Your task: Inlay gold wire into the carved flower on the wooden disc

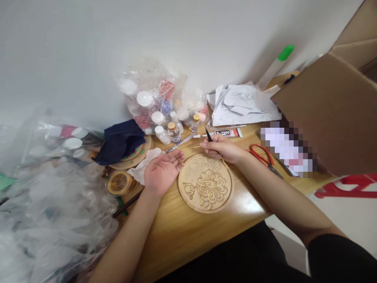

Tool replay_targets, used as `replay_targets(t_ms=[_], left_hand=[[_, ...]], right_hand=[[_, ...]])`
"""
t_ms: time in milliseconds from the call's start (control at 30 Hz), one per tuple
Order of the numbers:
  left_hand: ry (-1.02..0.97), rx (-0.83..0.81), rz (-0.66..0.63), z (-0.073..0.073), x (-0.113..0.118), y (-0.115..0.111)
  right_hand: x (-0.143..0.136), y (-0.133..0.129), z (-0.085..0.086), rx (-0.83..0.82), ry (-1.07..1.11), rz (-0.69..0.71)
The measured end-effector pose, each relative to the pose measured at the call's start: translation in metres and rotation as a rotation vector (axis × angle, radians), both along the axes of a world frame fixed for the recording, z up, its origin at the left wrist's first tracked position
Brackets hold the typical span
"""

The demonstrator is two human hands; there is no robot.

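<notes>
A round wooden disc (188, 196) lies on the table, with a flower pattern outlined in gold wire on its lower part and a drawn pattern on its upper part. Over its upper right edge, my right hand (219, 149) is closed on a slim black pointed tool (209, 135) that looks like tweezers. A thin length of gold wire (194, 147) runs left from these fingers, and another stretch shows below them. My left hand (163, 171) rests palm up at the disc's left, fingers stretched out, with nothing visible in it.
Bottles (173, 133), a B-7000 glue tube (226, 133) and papers (244, 104) stand or lie behind. Red-handled scissors (262, 153), a blurred-out phone-like object (288, 149) and a cardboard box (326, 114) are right. Left are a wire spool (119, 182), dark cloth (120, 141) and plastic bags (53, 220).
</notes>
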State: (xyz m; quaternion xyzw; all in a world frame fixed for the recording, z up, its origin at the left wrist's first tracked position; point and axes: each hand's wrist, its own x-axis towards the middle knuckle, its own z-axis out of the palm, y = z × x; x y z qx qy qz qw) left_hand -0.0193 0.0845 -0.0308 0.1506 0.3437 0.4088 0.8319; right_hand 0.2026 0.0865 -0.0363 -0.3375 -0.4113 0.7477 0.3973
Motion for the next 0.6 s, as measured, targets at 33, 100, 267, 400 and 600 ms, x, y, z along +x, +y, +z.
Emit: replay_targets(t_ms=[33, 100, 267, 400, 600], left_hand=[[0.0, -0.007, 0.003, 0.0009, 0.0003, 0.0], [0.004, -0.016, 0.008, 0.002, 0.0009, 0.0], [0.023, -0.031, 0.027, 0.0035, 0.0021, -0.0007], [0.028, -0.049, 0.038, 0.0043, 0.0028, -0.0008], [0.016, -0.002, 0.001, 0.0002, -0.0001, 0.0001]], right_hand=[[-0.0001, 0.0, 0.0, -0.001, 0.001, 0.001], [-0.0003, -0.0002, 0.0, -0.002, 0.002, 0.001], [-0.0011, -0.0006, 0.0003, 0.0, 0.002, -0.007], [-0.0007, -0.0002, 0.0009, -0.001, -0.005, -0.002], [-0.0006, -0.0002, 0.0017, -0.011, -0.017, -0.012]])
